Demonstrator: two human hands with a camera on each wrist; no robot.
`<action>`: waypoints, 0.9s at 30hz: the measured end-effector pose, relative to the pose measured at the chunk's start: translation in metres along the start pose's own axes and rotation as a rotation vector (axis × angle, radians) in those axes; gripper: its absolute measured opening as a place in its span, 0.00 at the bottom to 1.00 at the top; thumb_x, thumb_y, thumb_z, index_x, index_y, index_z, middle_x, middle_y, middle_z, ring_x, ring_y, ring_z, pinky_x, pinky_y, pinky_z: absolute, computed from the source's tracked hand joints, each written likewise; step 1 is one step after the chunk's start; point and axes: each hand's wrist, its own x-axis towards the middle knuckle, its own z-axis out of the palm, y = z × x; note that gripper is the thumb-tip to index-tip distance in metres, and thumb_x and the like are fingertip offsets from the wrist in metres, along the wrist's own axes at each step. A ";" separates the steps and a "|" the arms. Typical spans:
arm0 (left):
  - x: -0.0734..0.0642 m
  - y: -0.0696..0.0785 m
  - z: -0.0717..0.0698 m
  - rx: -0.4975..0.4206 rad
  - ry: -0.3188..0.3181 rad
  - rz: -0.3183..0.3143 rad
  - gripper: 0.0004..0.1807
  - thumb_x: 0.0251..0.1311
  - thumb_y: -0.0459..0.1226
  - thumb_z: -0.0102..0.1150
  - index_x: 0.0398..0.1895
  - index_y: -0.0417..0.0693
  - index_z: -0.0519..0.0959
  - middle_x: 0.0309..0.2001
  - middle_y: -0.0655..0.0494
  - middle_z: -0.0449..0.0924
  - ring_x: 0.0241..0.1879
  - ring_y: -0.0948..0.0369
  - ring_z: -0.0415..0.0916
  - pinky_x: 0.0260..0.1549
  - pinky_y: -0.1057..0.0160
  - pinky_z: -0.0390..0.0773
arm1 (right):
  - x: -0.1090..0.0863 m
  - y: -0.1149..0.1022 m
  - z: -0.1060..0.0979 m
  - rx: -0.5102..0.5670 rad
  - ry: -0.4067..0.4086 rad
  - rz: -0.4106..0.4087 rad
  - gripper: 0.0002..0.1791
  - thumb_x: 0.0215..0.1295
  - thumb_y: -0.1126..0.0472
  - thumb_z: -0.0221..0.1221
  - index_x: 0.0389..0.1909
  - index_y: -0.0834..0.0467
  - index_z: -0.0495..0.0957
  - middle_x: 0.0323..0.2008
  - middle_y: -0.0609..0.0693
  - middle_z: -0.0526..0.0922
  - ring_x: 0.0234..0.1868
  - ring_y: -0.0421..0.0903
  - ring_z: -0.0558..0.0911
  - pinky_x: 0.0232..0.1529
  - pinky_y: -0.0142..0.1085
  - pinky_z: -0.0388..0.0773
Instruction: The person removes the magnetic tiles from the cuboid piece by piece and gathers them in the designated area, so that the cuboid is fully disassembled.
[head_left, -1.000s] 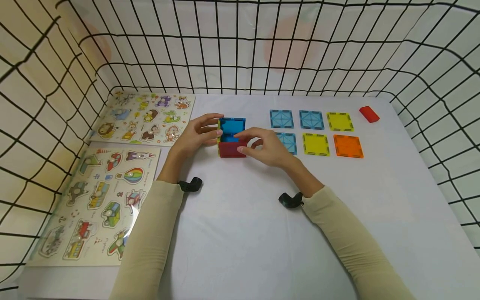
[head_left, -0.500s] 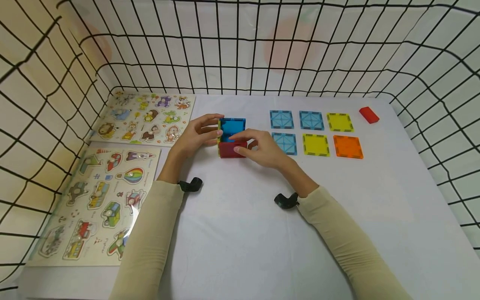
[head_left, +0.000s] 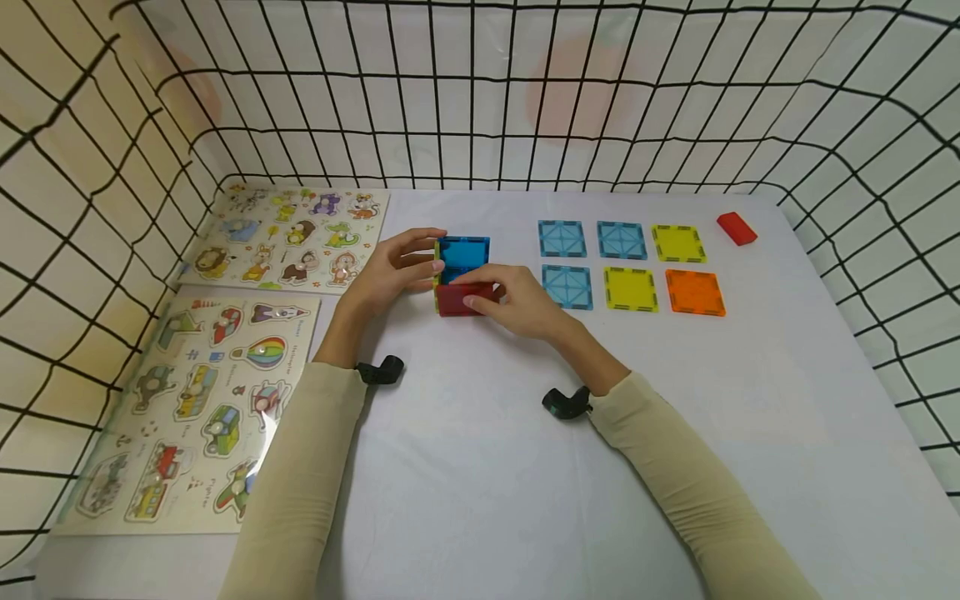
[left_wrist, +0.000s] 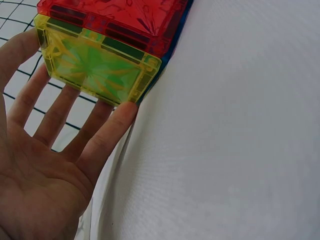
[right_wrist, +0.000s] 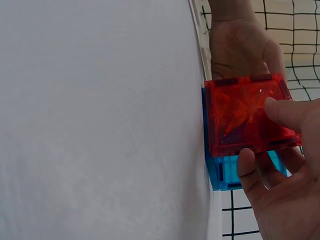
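Observation:
A small box of translucent magnetic tiles stands on the white table, with a blue tile at its back, a yellow tile on its left side and a red tile across the front. Beside the yellow tile, my left hand holds the box, its thumb at the tile's upper edge and other fingers spread about its sides. My right hand pinches the red tile, thumb on the outer face and fingers over the top, inside the box. Those fingers partly hide the blue bottom.
Right of the box lie several flat tiles, blue, yellow and orange, with a red block beyond. Two picture puzzle boards, one with animals and one with vehicles, lie at left. Black wire mesh borders the table.
My right hand has slid slightly left along the red tile, uncovering more of the flat blue tile behind it. The left hand holds its place.

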 end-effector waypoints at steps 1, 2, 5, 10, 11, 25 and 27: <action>0.000 0.000 0.000 0.001 0.001 -0.001 0.31 0.68 0.45 0.65 0.73 0.56 0.71 0.71 0.53 0.70 0.69 0.50 0.71 0.55 0.48 0.85 | 0.000 0.000 0.000 -0.001 0.001 0.000 0.16 0.73 0.61 0.62 0.59 0.55 0.83 0.53 0.52 0.86 0.50 0.48 0.80 0.44 0.37 0.81; 0.000 0.000 0.000 0.002 0.002 -0.001 0.31 0.68 0.45 0.65 0.73 0.56 0.71 0.71 0.53 0.70 0.69 0.50 0.71 0.55 0.48 0.85 | 0.000 0.000 0.000 -0.005 0.002 -0.001 0.16 0.73 0.61 0.62 0.59 0.55 0.83 0.53 0.52 0.86 0.50 0.48 0.80 0.45 0.37 0.82; 0.000 0.001 0.000 0.001 0.003 0.001 0.31 0.68 0.45 0.65 0.73 0.56 0.71 0.71 0.53 0.70 0.69 0.50 0.71 0.54 0.48 0.85 | -0.001 0.000 0.000 -0.018 0.007 -0.001 0.16 0.73 0.62 0.62 0.58 0.56 0.83 0.53 0.52 0.86 0.49 0.48 0.80 0.46 0.38 0.82; 0.000 0.001 0.001 -0.006 -0.002 0.001 0.31 0.68 0.46 0.66 0.73 0.57 0.71 0.72 0.53 0.70 0.69 0.50 0.71 0.55 0.48 0.85 | -0.003 0.001 0.000 -0.031 0.006 0.025 0.16 0.73 0.61 0.62 0.60 0.56 0.83 0.54 0.53 0.86 0.50 0.49 0.80 0.49 0.39 0.83; 0.000 0.001 0.001 -0.006 -0.003 0.001 0.31 0.68 0.46 0.66 0.73 0.57 0.71 0.72 0.53 0.70 0.69 0.50 0.71 0.55 0.48 0.85 | -0.003 0.001 -0.001 -0.032 0.006 0.033 0.17 0.73 0.60 0.62 0.60 0.56 0.83 0.55 0.53 0.85 0.51 0.49 0.80 0.50 0.40 0.83; 0.000 0.000 0.000 0.004 0.007 -0.009 0.29 0.68 0.46 0.65 0.72 0.62 0.72 0.71 0.54 0.70 0.69 0.51 0.71 0.57 0.47 0.84 | -0.015 0.002 -0.009 0.025 0.084 0.019 0.16 0.72 0.60 0.64 0.58 0.57 0.84 0.54 0.53 0.87 0.52 0.49 0.84 0.52 0.43 0.87; 0.000 0.000 0.000 0.004 0.005 -0.010 0.29 0.68 0.46 0.65 0.72 0.62 0.72 0.71 0.54 0.70 0.69 0.51 0.71 0.57 0.47 0.84 | -0.018 0.002 -0.012 0.025 0.091 0.018 0.16 0.72 0.59 0.64 0.58 0.57 0.83 0.54 0.53 0.87 0.52 0.49 0.84 0.52 0.44 0.87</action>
